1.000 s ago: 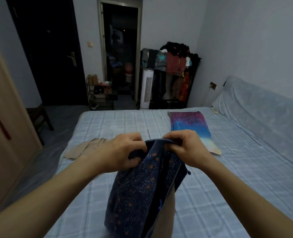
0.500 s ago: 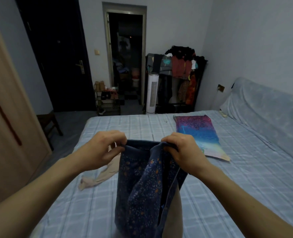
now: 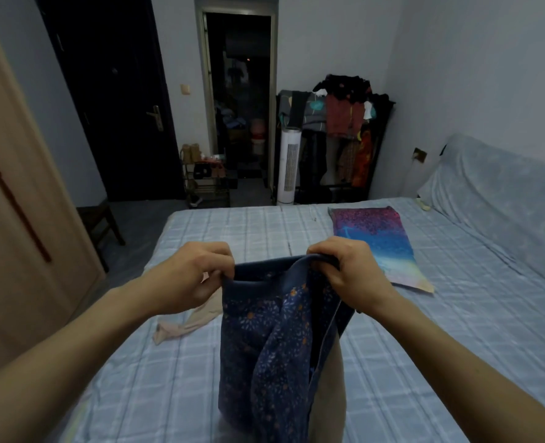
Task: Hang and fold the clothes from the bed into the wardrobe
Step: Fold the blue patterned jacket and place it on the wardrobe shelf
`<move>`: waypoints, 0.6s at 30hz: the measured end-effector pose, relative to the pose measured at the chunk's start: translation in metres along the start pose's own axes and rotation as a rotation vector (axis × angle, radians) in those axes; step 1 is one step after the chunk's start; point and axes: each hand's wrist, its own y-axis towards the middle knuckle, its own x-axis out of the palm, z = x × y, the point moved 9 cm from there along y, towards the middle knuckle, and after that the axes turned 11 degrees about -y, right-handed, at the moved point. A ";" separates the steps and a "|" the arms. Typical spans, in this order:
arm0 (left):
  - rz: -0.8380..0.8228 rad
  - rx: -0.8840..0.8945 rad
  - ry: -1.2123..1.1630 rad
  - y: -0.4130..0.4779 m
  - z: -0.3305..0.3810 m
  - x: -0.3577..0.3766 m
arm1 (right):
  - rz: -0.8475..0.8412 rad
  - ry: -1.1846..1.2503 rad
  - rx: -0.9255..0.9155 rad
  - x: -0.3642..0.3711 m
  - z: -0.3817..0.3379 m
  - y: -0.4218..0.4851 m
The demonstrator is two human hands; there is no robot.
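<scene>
1. The bed (image 3: 392,362) fills the lower frame under a pale blue checked sheet; its far edge runs straight across the middle of our view, and its left edge slants down toward us beside a strip of bare floor.
2. The wardrobe (image 3: 25,219), a tan panel, stands along the left side, across that floor strip from the bed.
3. We hold a dark blue flowered garment (image 3: 271,346) up over the near part of the bed; its top hem stretches between our two hands and the rest hangs down, partly folded on itself.
4. A purple-to-blue patterned cloth (image 3: 373,238) lies flat toward the far right of the bed, well apart from the hanging garment, with open sheet around it.
5. A beige garment (image 3: 184,324) lies crumpled near the bed's left edge, just below our left forearm.
6. Our left hand (image 3: 194,276) pinches the hem's left corner, its grip clamped on the fabric.
7. Our right hand (image 3: 351,273) closes over the hem's right corner, fingers curled tight around it.
</scene>
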 end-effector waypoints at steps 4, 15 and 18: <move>0.022 -0.001 0.028 0.001 0.004 -0.006 | -0.001 -0.004 0.002 -0.004 -0.001 0.002; 0.370 -0.074 0.032 0.000 -0.003 -0.030 | 0.034 -0.029 -0.012 -0.025 0.003 0.006; 0.396 -0.003 0.160 0.009 0.013 -0.037 | 0.053 -0.123 -0.050 -0.023 -0.003 0.002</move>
